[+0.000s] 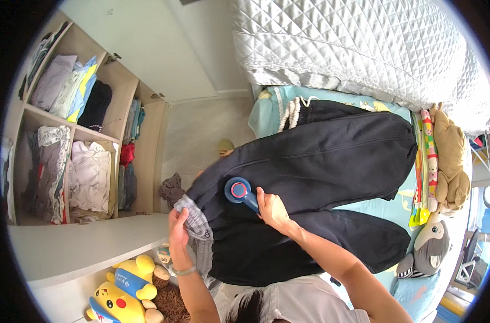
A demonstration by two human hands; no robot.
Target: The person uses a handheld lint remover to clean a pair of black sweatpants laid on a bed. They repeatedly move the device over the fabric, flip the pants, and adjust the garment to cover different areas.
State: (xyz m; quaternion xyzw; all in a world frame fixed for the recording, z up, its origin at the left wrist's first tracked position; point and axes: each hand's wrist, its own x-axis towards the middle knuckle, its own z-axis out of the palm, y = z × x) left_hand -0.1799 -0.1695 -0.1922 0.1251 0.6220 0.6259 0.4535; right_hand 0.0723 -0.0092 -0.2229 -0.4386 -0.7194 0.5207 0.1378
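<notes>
Black sweatpants [330,161] lie spread in front of me, their legs pointing right. My right hand [272,208] grips the handle of a blue fabric shaver [237,189] with a red ring on its round head. The head rests on the black cloth of the upper leg. At the left end of the sweatpants, my left hand [178,228] pinches a grey ribbed waistband [194,218] between thumb and fingers. Another black garment part with a white drawstring [291,112] shows beyond the sweatpants; whether it is a separate piece, I cannot tell.
Under the clothing is a light blue printed sheet [265,109]. A quilted silver-grey bedspread [334,44] rises beyond. Plush toys [451,161] line the right side. An open wardrobe [75,129] holds folded clothes at left; a yellow plush [124,298] sits below it. Dark cloth [172,189] lies near the floor.
</notes>
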